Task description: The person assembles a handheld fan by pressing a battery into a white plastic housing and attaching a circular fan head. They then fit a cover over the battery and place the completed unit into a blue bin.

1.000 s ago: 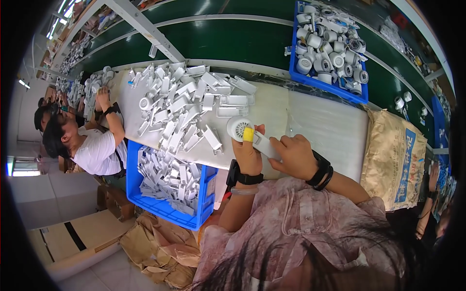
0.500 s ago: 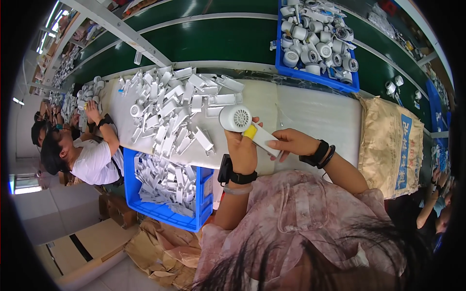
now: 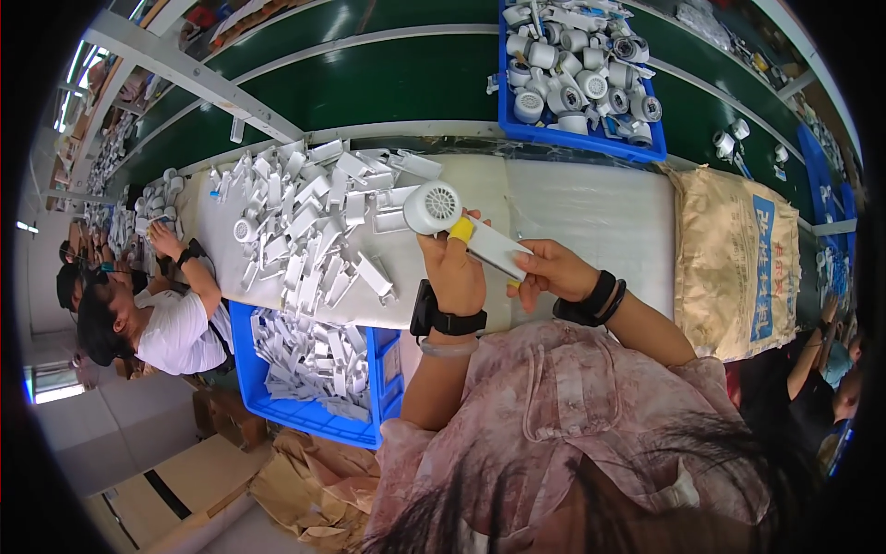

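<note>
In front of me my left hand [image 3: 455,277] is closed around a white hair-dryer-like body [image 3: 431,208] near where its round grilled head meets the handle. A yellow wrap [image 3: 460,229] shows on a digit of that hand. My right hand [image 3: 556,270] pinches the lower end of the flat white handle [image 3: 499,249], which slants down to the right. Some of its fingers are hidden under the handle. Just left of the round head spreads a heap of white, channel-shaped plastic pieces [image 3: 309,217] on the pale worktop [image 3: 586,208].
Below the worktop's left side, a blue bin [image 3: 314,423] holds more white pieces. Another blue bin [image 3: 581,148], full of similar round-headed bodies, stands on the green conveyor [image 3: 369,88]. A brown sack [image 3: 720,268] lies at right. A co-worker [image 3: 185,323] works at left.
The whole scene has shifted slightly left in view. Both hands keep their hold on the hair-dryer-like body; the right fingers have shifted a little at the handle's end.
</note>
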